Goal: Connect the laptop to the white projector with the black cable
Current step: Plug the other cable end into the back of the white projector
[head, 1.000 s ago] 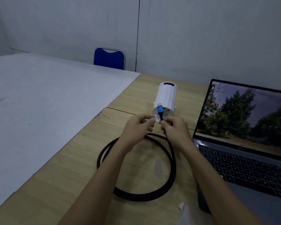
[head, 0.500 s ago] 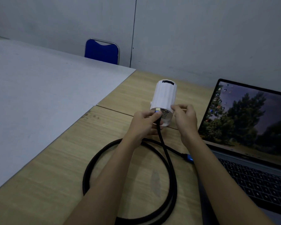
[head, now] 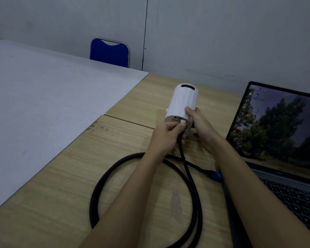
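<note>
- The left hand [head: 166, 134] pinches the plug [head: 182, 123] of the black cable [head: 187, 169] between thumb and fingertips, closed tight on its short blue-and-black body, with the metal tip at the rear face of the projector.
- Whether the tip is already seated in a port or only touching the face, I cannot tell; the light is dim and the fingers cover part of it.
- The right hand [head: 198, 120] wraps the white projector [head: 183, 101] from its 3 o'clock side, fingers curled over the top of the shell near the rear rim, bracing it.
- The projector lies on its side on the wooden table [head: 129, 158], its far end pointing to 12 o'clock; it looks a light, smooth plastic shell likely to slide or roll, so the brace near the ports seems wise.
- The plug is rigid and best held by its moulded body, never by the cord just behind it.
- The cable looks thick and springy; its loop lies at 6 o'clock from the hands and may tug the plug sideways.
- The second plug [head: 216, 175], blue, lies on the table just beside the laptop [head: 283, 136], at 3 o'clock, not yet connected as far as I can see.
</note>
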